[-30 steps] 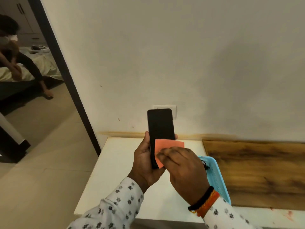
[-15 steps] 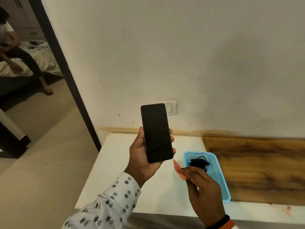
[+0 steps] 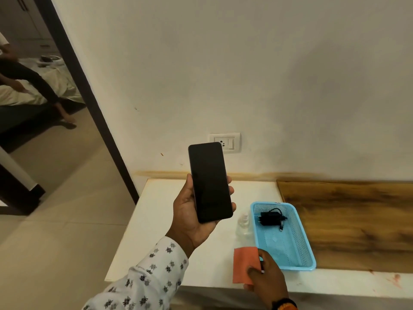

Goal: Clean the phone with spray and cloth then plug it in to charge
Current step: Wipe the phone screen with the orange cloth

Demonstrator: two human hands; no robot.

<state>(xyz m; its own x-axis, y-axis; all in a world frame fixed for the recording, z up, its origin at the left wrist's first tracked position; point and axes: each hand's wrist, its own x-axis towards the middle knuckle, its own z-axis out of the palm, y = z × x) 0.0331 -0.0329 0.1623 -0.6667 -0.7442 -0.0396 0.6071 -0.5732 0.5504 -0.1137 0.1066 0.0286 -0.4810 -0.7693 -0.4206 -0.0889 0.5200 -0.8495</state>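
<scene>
Though the white table (image 3: 156, 220) carries most of the gear, we hold the phone (image 3: 210, 182) above its left part in our left hand (image 3: 192, 218), fingers wrapped round its edges. Its long axis runs near-upright, top toward the far wall socket (image 3: 224, 142), dark screen facing us. Wiping looks finished: our right hand (image 3: 266, 278) pinches the orange cloth (image 3: 244, 265) at the table's near edge. The charger (image 3: 270, 218) lies in the blue basket (image 3: 308, 253), so plugging in remains.

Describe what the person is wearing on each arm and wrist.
The left hand is bare, and its arm wears a long white sleeve printed with small dark diamond-like motifs, cuff at the wrist. The right hand is bare too; its wrist carries a black band and an orange one just behind it. No rings show.
</scene>
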